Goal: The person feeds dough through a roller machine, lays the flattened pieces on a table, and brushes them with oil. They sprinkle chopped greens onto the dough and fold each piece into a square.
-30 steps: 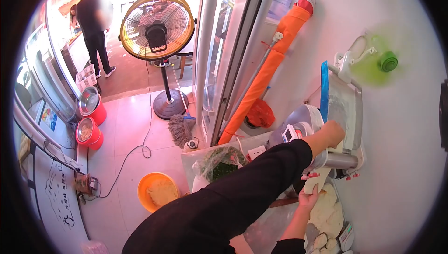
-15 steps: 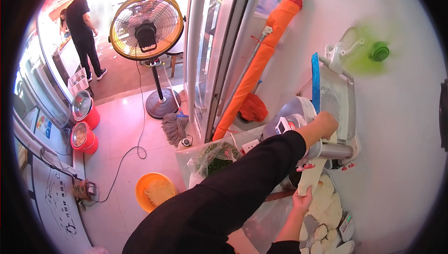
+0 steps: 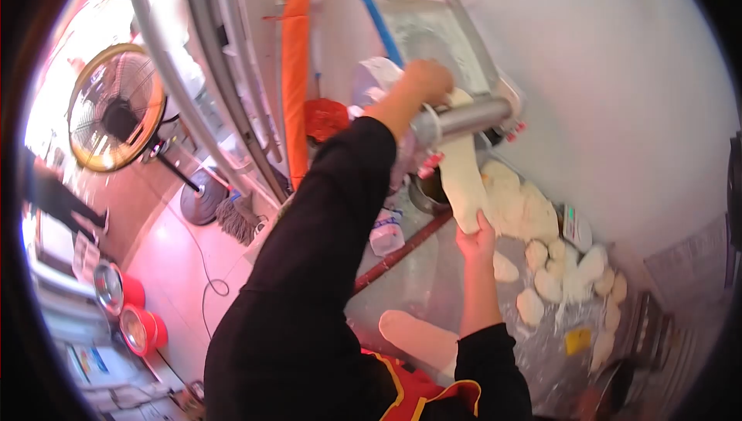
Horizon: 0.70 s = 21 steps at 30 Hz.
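Note:
A dough sheeter with a shiny metal roller cover [image 3: 483, 117] stands against the wall. A long flat strip of dough [image 3: 461, 181] hangs out below the roller, and a bit of dough shows above it. My right hand [image 3: 475, 239] pinches the strip's lower end. My left hand [image 3: 429, 82] is closed at the top of the sheeter, beside the upper end of the dough; its fingertips are hidden. Another flat dough strip [image 3: 417, 340] lies on the table near my apron. A large dough mass [image 3: 518, 203] and several small dough pieces [image 3: 530, 306] lie to the right.
A reddish-brown rod [image 3: 402, 255] crosses the table, with a metal pot [image 3: 427, 191] by its upper end. A digital scale [image 3: 576, 228] sits near the wall. To the left are an orange furled umbrella [image 3: 295, 73], a floor fan [image 3: 117, 112], red buckets [image 3: 143, 330] and a person's legs [image 3: 66, 201].
My view has turned right and down toward the table. The dough strip hangs longer below the roller, with my right hand still at its lower end and my left hand still at the top.

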### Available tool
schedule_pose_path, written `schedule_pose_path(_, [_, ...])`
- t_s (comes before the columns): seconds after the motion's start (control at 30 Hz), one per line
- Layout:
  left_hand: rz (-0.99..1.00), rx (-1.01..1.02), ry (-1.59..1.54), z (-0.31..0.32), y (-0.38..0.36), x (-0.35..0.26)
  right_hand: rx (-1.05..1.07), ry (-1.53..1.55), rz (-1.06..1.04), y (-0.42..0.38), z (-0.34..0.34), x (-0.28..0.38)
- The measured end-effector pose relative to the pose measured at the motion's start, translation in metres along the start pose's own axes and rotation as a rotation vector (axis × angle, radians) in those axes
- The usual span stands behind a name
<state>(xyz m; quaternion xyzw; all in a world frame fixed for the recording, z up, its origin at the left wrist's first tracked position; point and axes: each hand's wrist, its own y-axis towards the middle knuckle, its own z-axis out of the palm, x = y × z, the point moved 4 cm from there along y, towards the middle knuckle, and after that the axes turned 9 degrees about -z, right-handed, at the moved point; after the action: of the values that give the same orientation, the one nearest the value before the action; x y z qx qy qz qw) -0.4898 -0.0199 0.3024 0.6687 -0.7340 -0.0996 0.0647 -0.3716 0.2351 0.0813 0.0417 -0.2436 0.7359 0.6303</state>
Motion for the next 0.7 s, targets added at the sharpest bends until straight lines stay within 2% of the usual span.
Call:
schedule_pose_path(0.27, [-0.021, -0.389, -0.42, -0.019, -0.007, 0.001, -0.043, -0.025, -0.067, -0.043, 0.02, 0.019])
schedule_pose_path(0.37, [0.056, -0.523, -0.756, -0.039, -0.038, -0.033, -0.067, -0.027, -0.052, -0.052, 0.02, 0.026])
schedule_pose_path(0.43, [-0.001, -0.047, -1.14, -0.04, -0.095, -0.069, -0.068, -0.048, -0.048, -0.056, 0.022, 0.032])
schedule_pose_path(0.5, [0.24, 0.399, -1.301, -0.007, -0.141, -0.095, -0.066, -0.08, -0.049, -0.061, 0.023, 0.038])
schedule_pose_path(0.57, [0.251, 0.881, -1.306, 0.049, -0.178, -0.117, -0.07, -0.113, -0.054, -0.065, 0.023, 0.043])
schedule_pose_path(0.63, [0.191, 1.021, -1.262, 0.12, -0.192, -0.124, -0.061, -0.13, -0.055, -0.07, 0.025, 0.047])
schedule_pose_path(0.7, [-0.089, 0.896, -1.73, 0.17, -0.181, -0.123, -0.042, -0.122, -0.054, -0.077, 0.028, 0.051])
